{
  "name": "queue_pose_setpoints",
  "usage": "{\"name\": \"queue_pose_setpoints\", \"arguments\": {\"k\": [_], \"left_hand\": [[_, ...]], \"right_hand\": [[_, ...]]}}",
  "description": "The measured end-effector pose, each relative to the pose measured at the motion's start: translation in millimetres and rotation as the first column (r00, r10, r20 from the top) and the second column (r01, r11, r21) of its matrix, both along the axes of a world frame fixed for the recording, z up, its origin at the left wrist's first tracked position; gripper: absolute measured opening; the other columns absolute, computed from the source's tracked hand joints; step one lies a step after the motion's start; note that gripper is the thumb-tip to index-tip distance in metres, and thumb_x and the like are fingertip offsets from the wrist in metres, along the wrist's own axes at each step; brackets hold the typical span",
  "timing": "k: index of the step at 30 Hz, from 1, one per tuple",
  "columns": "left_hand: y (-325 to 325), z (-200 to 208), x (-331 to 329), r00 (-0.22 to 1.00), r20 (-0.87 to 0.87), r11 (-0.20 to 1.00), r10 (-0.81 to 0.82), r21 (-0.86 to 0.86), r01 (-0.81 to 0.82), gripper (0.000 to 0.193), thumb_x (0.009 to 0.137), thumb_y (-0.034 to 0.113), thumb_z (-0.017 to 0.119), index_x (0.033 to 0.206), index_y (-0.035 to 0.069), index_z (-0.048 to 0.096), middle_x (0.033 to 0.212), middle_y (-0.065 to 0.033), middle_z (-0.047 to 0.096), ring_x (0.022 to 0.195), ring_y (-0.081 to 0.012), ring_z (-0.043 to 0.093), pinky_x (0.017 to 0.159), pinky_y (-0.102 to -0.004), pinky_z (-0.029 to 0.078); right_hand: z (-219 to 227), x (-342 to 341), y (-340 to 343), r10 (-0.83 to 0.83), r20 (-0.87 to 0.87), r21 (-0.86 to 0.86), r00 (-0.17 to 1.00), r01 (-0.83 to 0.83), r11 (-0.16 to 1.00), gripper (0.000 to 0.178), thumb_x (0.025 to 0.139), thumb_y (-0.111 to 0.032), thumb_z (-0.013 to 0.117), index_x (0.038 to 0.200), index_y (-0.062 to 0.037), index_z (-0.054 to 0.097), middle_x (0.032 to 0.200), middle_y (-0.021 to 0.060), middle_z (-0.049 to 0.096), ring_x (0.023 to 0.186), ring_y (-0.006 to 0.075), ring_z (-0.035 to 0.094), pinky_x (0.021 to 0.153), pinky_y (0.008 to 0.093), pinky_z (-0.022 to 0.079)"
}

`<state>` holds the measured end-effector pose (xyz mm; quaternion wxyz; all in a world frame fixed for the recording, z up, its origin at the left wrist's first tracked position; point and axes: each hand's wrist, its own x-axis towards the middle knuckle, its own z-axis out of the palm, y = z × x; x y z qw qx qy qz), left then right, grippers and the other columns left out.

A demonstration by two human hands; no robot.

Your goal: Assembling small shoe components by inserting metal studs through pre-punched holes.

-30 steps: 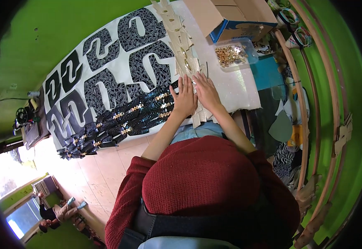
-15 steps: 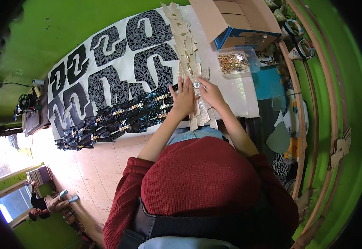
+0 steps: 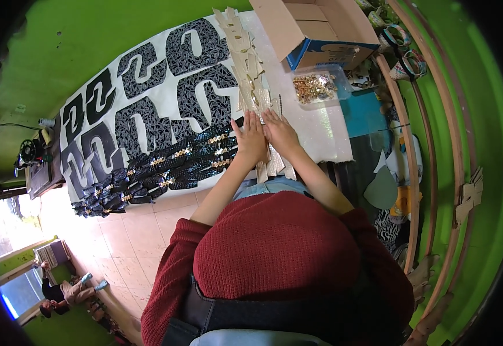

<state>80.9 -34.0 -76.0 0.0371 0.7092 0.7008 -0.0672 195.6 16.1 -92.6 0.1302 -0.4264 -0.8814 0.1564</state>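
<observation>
Both hands lie side by side on a row of overlapping cream fabric strips point(image 3: 244, 52) with gold-coloured ornaments along them. My left hand point(image 3: 252, 142) is flat on the near part of the row, fingers stretched forward. Close beside it, my right hand point(image 3: 281, 136) presses flat with its fingers extended, covering part of the strips. Strip ends point(image 3: 274, 165) stick out between and below the hands. Left of my left hand, rows of shiny black strips point(image 3: 173, 158) with gold ornaments run across the table's near edge.
Black patterned cut-out pieces point(image 3: 142, 121) cover the left of the white tabletop point(image 3: 323, 135). At the right stand a clear tray of gold ornaments point(image 3: 315, 87) and an open cardboard box point(image 3: 335, 34). A wooden rail point(image 3: 407, 150) runs down the right; another person point(image 3: 61, 294) is far left.
My right hand has flattened onto the cream strips and come closer to my left hand, covering the shiny ornament seen before. The whole view has shifted slightly.
</observation>
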Motion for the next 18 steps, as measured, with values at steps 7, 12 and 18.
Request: {"name": "queue_pose_setpoints", "arguments": {"k": [7,12,18], "left_hand": [[-0.2,19.2,-11.7,0.903,0.414,0.987,0.114,0.06,-0.152,0.062,0.078,0.029,0.058,0.13,0.005,0.035,0.142,-0.0136,0.025,0.134,-0.0387,0.011,0.094,-0.0705,0.008],[-13.2,9.2,-14.1,0.941,0.322,0.989,0.101,0.07,-0.13,0.07,0.081,0.039,0.056,0.137,0.009,0.028,0.146,-0.0116,0.017,0.135,-0.0363,0.008,0.094,-0.0706,0.007],[-11.2,-10.2,-14.0,0.98,0.198,0.993,0.019,0.109,-0.042,0.069,0.08,0.042,0.055,0.136,0.009,0.032,0.146,-0.0078,0.019,0.136,-0.032,0.008,0.097,-0.0687,0.004]], "right_hand": [[24.2,8.9,7.7,-0.211,-0.338,-0.342,0.917,0.09,0.936,0.03,0.084,-0.012,0.052,0.113,-0.0034,0.057,0.12,0.0178,0.053,0.114,0.032,0.049,0.094,0.0357,0.04],[20.6,10.5,-13.1,-0.042,-0.268,-0.044,0.963,0.032,0.999,0.034,0.086,-0.013,0.05,0.117,-0.0016,0.052,0.122,0.0167,0.052,0.117,0.031,0.046,0.098,0.0371,0.036],[2.5,8.5,-18.4,-0.012,-0.073,0.104,0.997,0.019,0.994,0.036,0.087,-0.016,0.046,0.121,-0.0035,0.05,0.125,0.0148,0.05,0.12,0.0291,0.043,0.1,0.0424,0.032]]}}
